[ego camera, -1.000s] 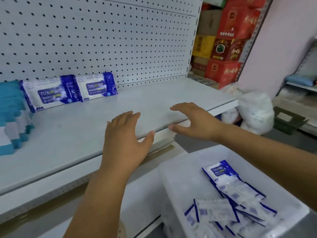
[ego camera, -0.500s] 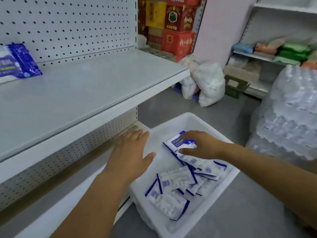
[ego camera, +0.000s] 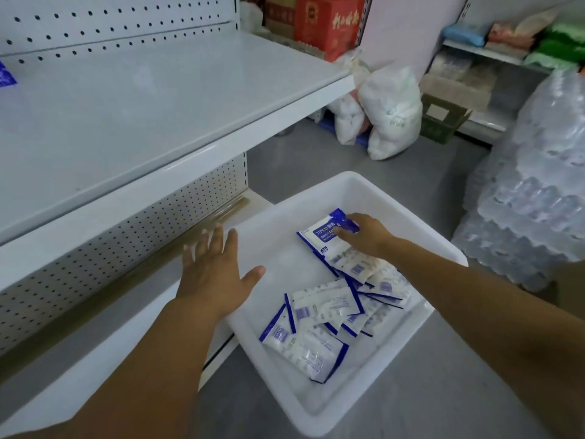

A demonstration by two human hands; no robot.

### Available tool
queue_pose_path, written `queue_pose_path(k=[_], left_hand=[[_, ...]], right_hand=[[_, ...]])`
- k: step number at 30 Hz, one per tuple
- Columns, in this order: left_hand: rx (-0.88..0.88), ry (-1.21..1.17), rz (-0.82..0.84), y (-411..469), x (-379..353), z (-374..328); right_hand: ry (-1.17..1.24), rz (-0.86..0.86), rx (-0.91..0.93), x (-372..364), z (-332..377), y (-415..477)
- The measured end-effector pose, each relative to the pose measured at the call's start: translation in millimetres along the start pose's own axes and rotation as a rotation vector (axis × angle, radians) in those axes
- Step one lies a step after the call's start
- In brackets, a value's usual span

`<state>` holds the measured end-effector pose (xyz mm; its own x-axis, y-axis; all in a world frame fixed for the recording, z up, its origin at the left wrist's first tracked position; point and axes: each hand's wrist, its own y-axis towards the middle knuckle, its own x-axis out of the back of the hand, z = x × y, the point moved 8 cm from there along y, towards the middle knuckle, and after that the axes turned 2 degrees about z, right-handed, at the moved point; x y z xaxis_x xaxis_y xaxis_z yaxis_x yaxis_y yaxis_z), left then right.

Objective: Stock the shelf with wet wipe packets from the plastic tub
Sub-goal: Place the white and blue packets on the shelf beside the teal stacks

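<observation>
A white plastic tub [ego camera: 364, 188] stands on the floor beside the shelf unit, holding several blue-and-white wet wipe packets [ego camera: 319, 315]. My right hand [ego camera: 367, 236] reaches into the tub and grips the topmost wet wipe packet [ego camera: 319, 231] at its blue end, thumb on its face. My left hand [ego camera: 215, 274] hovers flat over the tub's left rim, fingers spread, holding nothing. The white shelf board [ego camera: 142, 99] spans the upper left. A blue corner of a stocked packet [ego camera: 6, 76] shows at the far left edge.
A lower shelf board [ego camera: 104, 353] runs under the pegboard back. White sacks [ego camera: 389, 115] and a green cardboard box [ego camera: 443, 118] sit on the floor behind the tub. Shrink-wrapped bottle packs [ego camera: 538, 185] are stacked at the right. Red cartons [ego camera: 329, 20] stand behind the shelf.
Both hands came down from the shelf edge to the tub. My right hand has taken hold of the top packet; the view swung down and right, away from the stocked packets.
</observation>
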<state>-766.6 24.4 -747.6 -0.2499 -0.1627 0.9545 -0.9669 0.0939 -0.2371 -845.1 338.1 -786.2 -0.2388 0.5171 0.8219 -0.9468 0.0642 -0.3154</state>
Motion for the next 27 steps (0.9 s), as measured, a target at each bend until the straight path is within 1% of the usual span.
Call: queue_pose_path(k=[2,4,9,13,19,25,27], left_hand=[[0.003,-0.024,0.002,5.8,-2.4,-0.7],[0.002,-0.036,0.003,9.4,-3.9,0.8],[-0.014,-0.044,-0.006,15.5,-5.5,4.6],[-0.027,-0.057,-0.017,17.6,-7.8,6.2],[-0.026,-0.076,-0.015,16.0,-6.6,7.3],[-0.029,-0.095,-0.015,13.6,-5.9,6.8],[-0.032,-0.110,-0.031,11.7,-5.7,8.4]], right_hand=[[-0.007,-0.001,-0.060,-12.1,-3.9,15.3],[-0.092,0.003,-0.092,-24.9,-6.2,25.6],[-0.144,0.026,-0.068,-33.2,0.8,27.8],[-0.062,0.038,-0.096,-34.7,-3.9,31.7],[-0.160,0.042,-0.079,-34.3,4.8,35.5],[-0.124,-0.013,-0.075,-35.5,9.0,29.9],[-0.079,-0.027,-0.076,-36.1,9.1,28.1]])
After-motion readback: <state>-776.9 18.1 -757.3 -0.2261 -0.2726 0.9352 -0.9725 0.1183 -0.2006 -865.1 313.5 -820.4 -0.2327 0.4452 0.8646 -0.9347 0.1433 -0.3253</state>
